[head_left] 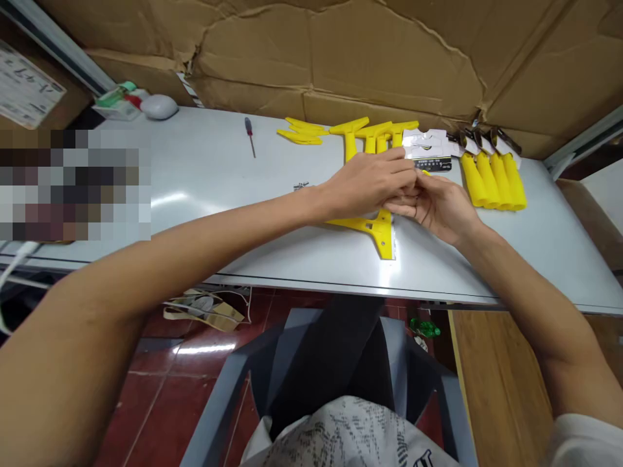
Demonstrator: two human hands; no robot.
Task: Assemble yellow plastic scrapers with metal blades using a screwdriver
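My left hand [374, 181] and my right hand [445, 207] meet above the table, their fingers closed together. Whatever they pinch is hidden by the fingers; a bit of yellow shows just behind my right thumb. Under the hands lies a yellow scraper [383, 237], its wide head toward the table's front edge and its handle pointing left. A thin pale strip runs along the head's right side. Close behind the fingers sits a white card with a black printed label [433, 163].
Several yellow T-shaped scraper bodies [349, 133] and flat yellow pieces [302, 131] lie at the back. Yellow sleeves [494, 185] with dark ends are at right. A screwdriver [250, 135], small screws [300, 186] and a white mouse-like object [159, 106] are further left. Cardboard [341, 52] stands behind.
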